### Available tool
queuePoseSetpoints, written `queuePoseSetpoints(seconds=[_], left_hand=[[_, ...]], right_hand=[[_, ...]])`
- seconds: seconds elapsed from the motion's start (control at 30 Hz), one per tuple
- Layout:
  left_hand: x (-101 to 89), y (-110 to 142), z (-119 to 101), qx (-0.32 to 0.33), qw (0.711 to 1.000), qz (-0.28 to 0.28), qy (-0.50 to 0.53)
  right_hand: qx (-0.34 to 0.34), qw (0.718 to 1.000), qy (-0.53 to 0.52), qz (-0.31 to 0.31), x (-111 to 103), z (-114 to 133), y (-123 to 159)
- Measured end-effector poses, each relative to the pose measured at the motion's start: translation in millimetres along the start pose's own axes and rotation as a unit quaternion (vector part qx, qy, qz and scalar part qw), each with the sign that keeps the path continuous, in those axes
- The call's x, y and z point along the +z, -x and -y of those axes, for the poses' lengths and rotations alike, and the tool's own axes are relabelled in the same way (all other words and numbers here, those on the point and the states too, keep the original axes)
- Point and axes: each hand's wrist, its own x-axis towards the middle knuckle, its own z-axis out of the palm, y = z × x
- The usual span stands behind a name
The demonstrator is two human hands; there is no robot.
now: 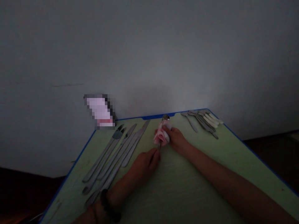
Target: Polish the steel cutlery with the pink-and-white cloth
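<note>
Between my hands is a metal spoon, its shiny rounded end poking out past a pink and white cloth. My left hand is closed around the handle end, nearer to me. The fingers of my right hand are wrapped round the cloth, which is bunched about the spoon and hides its middle. Left of my hands, several metal table knives lie side by side with longer pieces of cutlery. On the far right lie several forks, along with pieces that have white handles.
A phone with a lit, blurred screen leans on the wall at the back left corner. The green table has a blue edge and stands against this wall. The light is dim.
</note>
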Motion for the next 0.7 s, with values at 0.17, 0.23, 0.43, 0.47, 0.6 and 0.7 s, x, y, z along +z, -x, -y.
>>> queuePoseSetpoints(seconds=[0.17,0.23,0.43,0.47,0.6,0.7], left_hand=[[1.5,4.2,-2.1,0.055,0.996,0.042,-0.064],[1.1,5.5,-2.5,0.072,0.994,0.052,-0.062],[-5.1,6.9,-3.1,0.038,0.994,0.071,0.075],[-5.4,6.2,-2.9,0.027,0.991,0.067,0.109],[-2.0,0.9,-1.8,-0.032,0.979,0.015,0.203],[0.9,-2.2,-1.9,-0.048,0.973,-0.043,0.22]], right_hand=[[-0.035,0.994,-0.078,-0.072,-1.3,1.5,-8.5],[-0.052,0.992,-0.091,-0.067,-0.9,3.3,-8.7],[-0.056,0.997,-0.034,-0.028,-2.1,3.4,-5.5],[-0.054,0.998,-0.022,-0.031,-3.3,2.0,-5.6],[-0.065,0.996,0.022,-0.052,-7.9,-4.7,-7.5],[-0.093,0.992,0.038,-0.075,-8.7,-7.1,-8.3]])
